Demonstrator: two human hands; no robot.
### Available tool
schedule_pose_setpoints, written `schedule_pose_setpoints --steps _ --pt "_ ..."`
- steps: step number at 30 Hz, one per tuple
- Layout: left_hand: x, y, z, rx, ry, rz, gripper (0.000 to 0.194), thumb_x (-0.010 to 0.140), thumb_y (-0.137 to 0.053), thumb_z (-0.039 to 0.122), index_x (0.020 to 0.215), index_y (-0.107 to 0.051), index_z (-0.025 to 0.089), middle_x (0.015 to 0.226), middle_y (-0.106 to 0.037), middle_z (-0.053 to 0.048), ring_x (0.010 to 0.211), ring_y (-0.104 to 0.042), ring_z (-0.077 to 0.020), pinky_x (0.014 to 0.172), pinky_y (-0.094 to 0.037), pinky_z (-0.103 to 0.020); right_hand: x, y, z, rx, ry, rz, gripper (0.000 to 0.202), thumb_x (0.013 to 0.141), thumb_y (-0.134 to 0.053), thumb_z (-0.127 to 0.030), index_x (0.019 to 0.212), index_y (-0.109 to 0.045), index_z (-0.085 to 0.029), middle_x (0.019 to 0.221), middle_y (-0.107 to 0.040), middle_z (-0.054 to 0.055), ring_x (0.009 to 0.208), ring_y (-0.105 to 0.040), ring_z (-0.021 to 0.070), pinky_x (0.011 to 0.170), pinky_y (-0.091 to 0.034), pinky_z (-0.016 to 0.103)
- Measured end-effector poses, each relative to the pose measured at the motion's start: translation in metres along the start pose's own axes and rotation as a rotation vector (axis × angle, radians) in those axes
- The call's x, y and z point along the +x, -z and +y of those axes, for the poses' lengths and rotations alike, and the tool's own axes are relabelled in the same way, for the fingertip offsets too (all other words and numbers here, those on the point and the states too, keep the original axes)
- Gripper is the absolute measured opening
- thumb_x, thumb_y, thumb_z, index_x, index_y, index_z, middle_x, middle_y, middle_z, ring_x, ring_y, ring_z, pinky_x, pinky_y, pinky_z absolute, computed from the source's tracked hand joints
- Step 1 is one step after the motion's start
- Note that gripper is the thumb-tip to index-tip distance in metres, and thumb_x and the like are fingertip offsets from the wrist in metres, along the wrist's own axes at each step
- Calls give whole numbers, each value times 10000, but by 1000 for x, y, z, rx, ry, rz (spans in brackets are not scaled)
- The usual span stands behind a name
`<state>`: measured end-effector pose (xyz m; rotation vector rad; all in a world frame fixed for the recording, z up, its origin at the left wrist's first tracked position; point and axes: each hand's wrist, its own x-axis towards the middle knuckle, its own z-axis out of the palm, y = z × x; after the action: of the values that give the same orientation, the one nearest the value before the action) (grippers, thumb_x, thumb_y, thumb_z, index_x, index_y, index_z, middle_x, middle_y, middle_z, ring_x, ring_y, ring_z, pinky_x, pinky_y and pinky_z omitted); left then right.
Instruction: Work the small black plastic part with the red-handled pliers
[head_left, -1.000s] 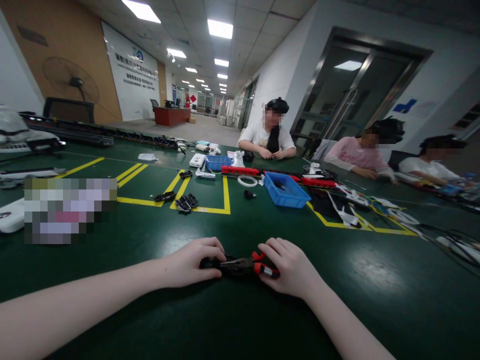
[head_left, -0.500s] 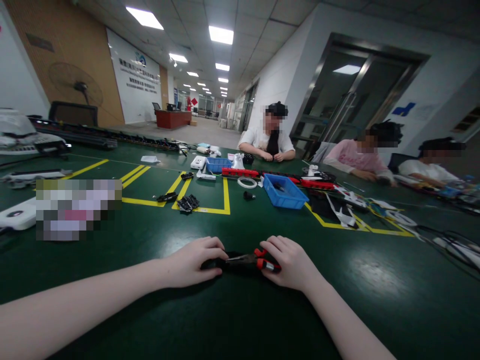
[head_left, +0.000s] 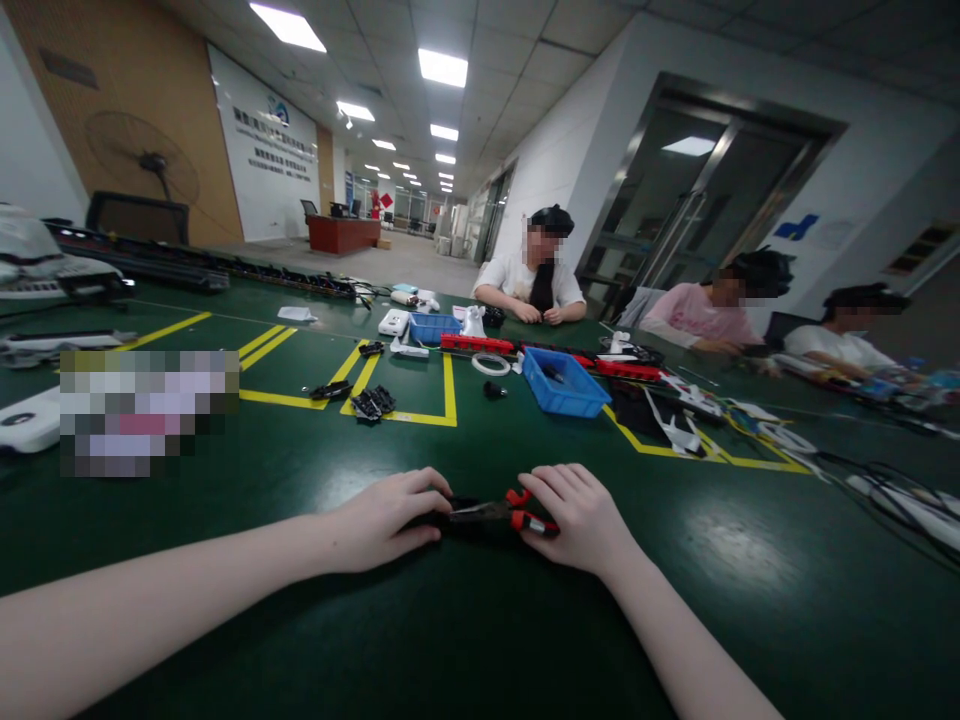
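Observation:
Red-handled pliers [head_left: 491, 511] lie across the middle of the view, jaws pointing left. My right hand [head_left: 574, 515] is closed on their red handles. Near the jaw tips, my left hand [head_left: 401, 515] curls its fingers and thumb around something dark that is mostly hidden; I cannot make out what it is. The jaws reach this hand's fingertips. Beneath both hands is the dark green table [head_left: 465, 640].
Ahead are black parts [head_left: 373, 403], a small black piece [head_left: 493, 390], a blue bin [head_left: 564, 382] and a white cable coil [head_left: 490, 365]. Cables [head_left: 900, 500] lie at the right, a white device [head_left: 30, 420] at the left. Several people sit across the table.
The view has shifted slightly, so the table items appear a little further left. Both hands keep nearly the same pose, with the pliers still between them.

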<state>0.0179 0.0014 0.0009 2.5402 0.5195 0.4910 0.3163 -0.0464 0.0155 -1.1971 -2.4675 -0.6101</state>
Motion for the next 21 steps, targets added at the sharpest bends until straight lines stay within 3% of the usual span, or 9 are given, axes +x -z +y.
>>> schedule_pose_setpoints --steps 7,15,21 --pt "0 -1 -1 30 -13 -1 215 894 -598 259 1102 -582 209 1213 -532 -77 1045 -572 -216 910 -482 -362 4 -2 -6 0 -12 47 349 752 -637 -425 988 -636 -168 928 -680 88 904 -604 240 1033 -350 479" --pt "-2 -1 1 63 17 13 201 881 -618 298 1060 -591 209 1286 -499 -77 1043 -595 -220 891 -495 -359 7 -3 -13 2 43 76 433 789 -615 -541 1010 -629 -169 926 -688 85 969 -595 259 1069 -325 487" --pt "-1 -1 4 70 -3 28 191 852 -654 311 1001 -600 204 1422 -447 -76 1157 -567 -253 955 -477 -396 8 -2 -13 -28 55 47 430 784 -606 -548 980 -636 -166 870 -677 75 942 -590 252 1064 -338 461"
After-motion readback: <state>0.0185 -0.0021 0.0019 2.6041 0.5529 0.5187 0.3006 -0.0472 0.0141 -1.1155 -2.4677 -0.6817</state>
